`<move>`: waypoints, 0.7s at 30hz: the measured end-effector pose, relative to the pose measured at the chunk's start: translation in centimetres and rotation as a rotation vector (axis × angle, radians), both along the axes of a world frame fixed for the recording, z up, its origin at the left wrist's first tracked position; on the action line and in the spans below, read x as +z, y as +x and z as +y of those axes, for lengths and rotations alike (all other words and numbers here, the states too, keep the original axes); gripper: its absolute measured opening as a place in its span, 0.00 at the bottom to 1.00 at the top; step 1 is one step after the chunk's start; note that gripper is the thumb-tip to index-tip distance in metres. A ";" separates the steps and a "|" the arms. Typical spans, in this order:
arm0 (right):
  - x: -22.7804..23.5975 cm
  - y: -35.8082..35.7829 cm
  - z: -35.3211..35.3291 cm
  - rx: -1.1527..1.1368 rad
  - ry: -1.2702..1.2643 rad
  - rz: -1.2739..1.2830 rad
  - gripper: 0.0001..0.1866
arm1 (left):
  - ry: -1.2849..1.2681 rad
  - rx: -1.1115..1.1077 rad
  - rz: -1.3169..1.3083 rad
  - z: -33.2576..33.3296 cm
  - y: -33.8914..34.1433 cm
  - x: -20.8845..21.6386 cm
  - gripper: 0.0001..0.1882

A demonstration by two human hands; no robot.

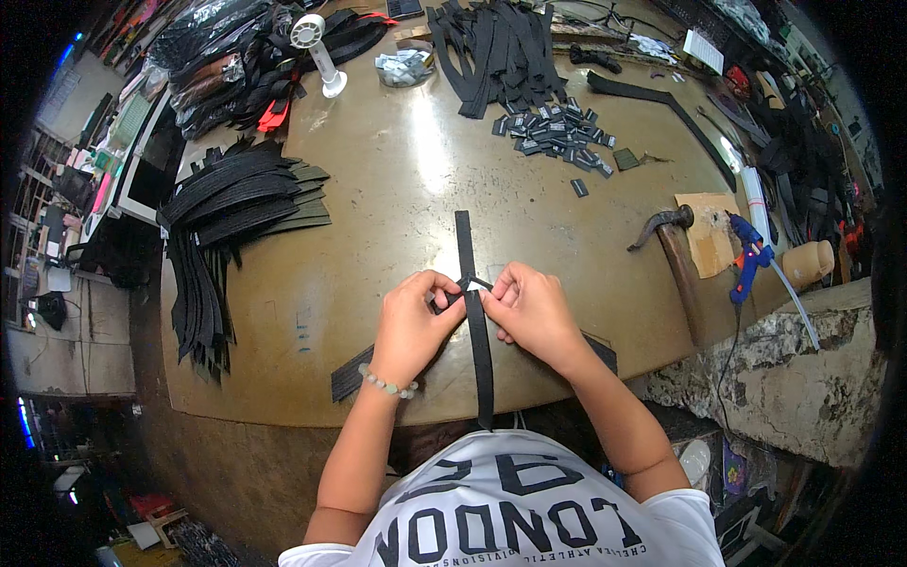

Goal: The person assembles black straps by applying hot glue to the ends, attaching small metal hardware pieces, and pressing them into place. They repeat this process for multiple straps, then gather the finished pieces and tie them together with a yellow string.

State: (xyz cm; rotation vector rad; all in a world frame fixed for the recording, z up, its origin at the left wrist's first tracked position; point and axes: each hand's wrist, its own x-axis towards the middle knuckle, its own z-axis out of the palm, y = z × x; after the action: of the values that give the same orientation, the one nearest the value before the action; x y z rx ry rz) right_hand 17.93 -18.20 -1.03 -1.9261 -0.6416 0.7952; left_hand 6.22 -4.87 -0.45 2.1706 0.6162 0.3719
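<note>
A long black webbing strap point(482, 364) runs lengthwise between my hands, from mid-table to the near edge. My left hand point(418, 310) has its thumb and fingers pinched on the strap's folded middle. My right hand point(525, 307) pinches the same spot from the other side, where a thin dark band bends up between the fingertips. Whether that band is part of the strap is hard to see. Black strap ends point(351, 374) show beneath my left wrist, and another strap end point(600, 353) shows beside my right forearm; the fingers hide how they join.
Stacked black straps point(231, 194) lie at the left, more straps point(496, 52) at the back. Small dark buckle-like pieces point(557, 134) are heaped in front of those. On the right are a hammer point(678, 274), cardboard point(709, 236), a blue glue gun point(749, 260) and a tan roll point(808, 265). A white fan point(324, 61) stands far left.
</note>
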 end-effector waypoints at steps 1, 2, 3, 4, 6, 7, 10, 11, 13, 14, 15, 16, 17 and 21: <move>0.2 -0.1 -0.1 -0.015 0.002 0.006 0.09 | -0.026 0.026 0.035 0.0 0.1 0.0 0.10; 0.6 -0.2 -0.3 0.021 0.012 -0.062 0.09 | -0.039 0.048 0.056 0.0 0.2 0.1 0.10; 1.0 -0.3 -0.5 0.055 0.024 -0.129 0.09 | -0.072 0.054 0.082 0.0 0.2 0.1 0.10; 1.4 -0.3 -0.6 0.085 0.059 -0.195 0.10 | -0.091 0.058 0.094 0.0 0.3 0.1 0.10; 2.2 -0.2 -0.6 0.177 0.176 -0.343 0.11 | -0.103 0.064 0.087 0.0 0.2 0.1 0.10; 2.4 0.0 -0.4 0.241 0.243 -0.414 0.11 | -0.095 0.061 0.069 0.0 0.2 0.1 0.09; 1.6 2.1 1.5 0.302 0.290 -0.302 0.13 | -0.037 0.041 0.032 -0.3 0.1 -0.2 0.11; 0.9 3.1 2.5 0.254 0.298 -0.232 0.09 | -0.002 0.036 0.027 -0.4 0.0 -0.4 0.11; -0.8 4.8 3.9 0.268 0.254 -0.335 0.09 | 0.081 0.025 0.055 -0.7 -0.3 -0.5 0.13; -1.6 5.5 4.5 0.277 0.288 -0.398 0.09 | 0.107 0.020 0.028 -0.9 -0.4 -0.6 0.13; -2.1 6.2 5.0 0.299 0.181 -0.333 0.07 | 0.136 0.022 0.026 -1.0 -0.5 -0.6 0.13; -2.4 6.7 5.4 0.325 0.120 -0.284 0.06 | 0.176 0.019 0.018 -1.2 -0.6 -0.6 0.13; -2.4 7.0 5.9 0.344 0.071 -0.249 0.05 | 0.199 0.006 0.000 -1.3 -0.7 -0.6 0.12; 0.0 7.7 7.0 0.080 0.074 -0.246 0.12 | 0.387 -0.067 0.082 -1.8 -1.0 -0.4 0.17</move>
State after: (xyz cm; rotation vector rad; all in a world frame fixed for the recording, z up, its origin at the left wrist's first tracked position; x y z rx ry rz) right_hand 25.61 -11.22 -1.02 -1.9563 -0.8889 0.5790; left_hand 5.23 -6.67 -0.83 2.5807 0.5486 0.3926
